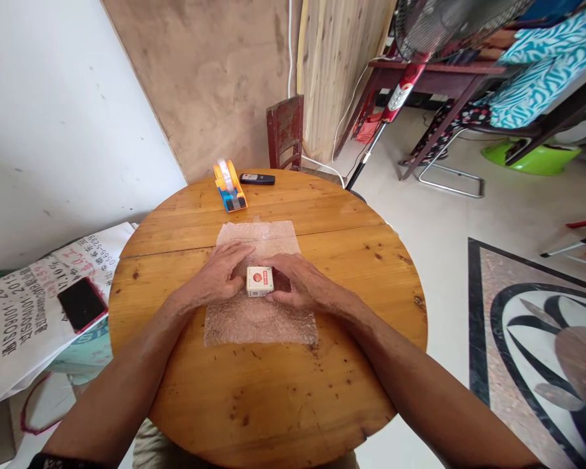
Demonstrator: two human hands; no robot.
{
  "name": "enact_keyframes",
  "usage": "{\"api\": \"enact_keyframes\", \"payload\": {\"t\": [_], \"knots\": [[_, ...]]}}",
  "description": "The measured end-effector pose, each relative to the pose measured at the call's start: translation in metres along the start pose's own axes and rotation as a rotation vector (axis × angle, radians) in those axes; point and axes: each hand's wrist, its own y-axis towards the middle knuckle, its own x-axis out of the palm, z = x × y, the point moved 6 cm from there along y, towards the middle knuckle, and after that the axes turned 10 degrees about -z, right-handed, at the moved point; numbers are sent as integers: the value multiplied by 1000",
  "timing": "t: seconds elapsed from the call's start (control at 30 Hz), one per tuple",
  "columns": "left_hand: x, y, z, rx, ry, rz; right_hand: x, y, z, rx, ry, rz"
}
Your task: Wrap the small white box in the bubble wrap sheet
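A small white box [260,281] with a red round mark lies near the middle of a sheet of clear bubble wrap [261,326] on the round wooden table. My left hand [222,272] rests on the wrap at the box's left, fingers apart and holding nothing. On the other side, my right hand [295,280] curves around the box's right edge, thumb low and fingers high, with a gap between them; it does not grip the box.
An orange and blue tape dispenser [230,185] and a black handset [257,178] lie at the table's far edge. A phone [82,304] is on papers at left. A chair [286,133], a fan [400,91] and a seated person are beyond.
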Motion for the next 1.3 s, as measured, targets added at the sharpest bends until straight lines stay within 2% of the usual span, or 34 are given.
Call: {"api": "enact_keyframes", "payload": {"t": [0.2, 0.33, 0.43, 0.5, 0.57, 0.63, 0.7, 0.73, 0.8, 0.87, 0.97, 1.07, 1.17, 1.3], "knots": [[-7, -3, -2, -3, -26, 92, 1, -1, 1, -5, 15, -15], [-15, -3, -4, -23, -84, 205, 1, -1, 2, -4, 4, -5], [-34, -9, -1, -90, -140, 316, 0, 0, 1, 1, 24, -24], [-53, -19, 9, -147, -149, 374, -1, 0, -1, -12, 43, -26], [-64, -30, 32, -140, -89, 305, -2, 0, -4, -24, 54, -19], [-60, -41, 66, -12, 49, 129, -3, 0, -5, -19, 59, -14], [-44, -54, 96, 66, 206, -5, -4, 0, -6, -5, 64, -11], [-31, -60, 104, 55, 267, -64, -5, 0, -7, -3, 67, -10], [-8, -70, 112, 9, 340, -89, -6, 0, -9, -3, 69, -9], [10, -73, 112, -44, 366, -64, -6, 0, -10, 1, 69, -6], [20, -70, 108, -54, 426, 46, -7, 0, -8, 11, 68, 18], [17, -64, 107, -18, 400, 148, -6, 0, -7, 11, 58, 55], [9, -62, 102, -18, 266, 231, -4, 0, -5, 28, 71, 59], [-3, -56, 90, -62, 61, 266, -9, -3, -3, 65, 206, -1]]}}
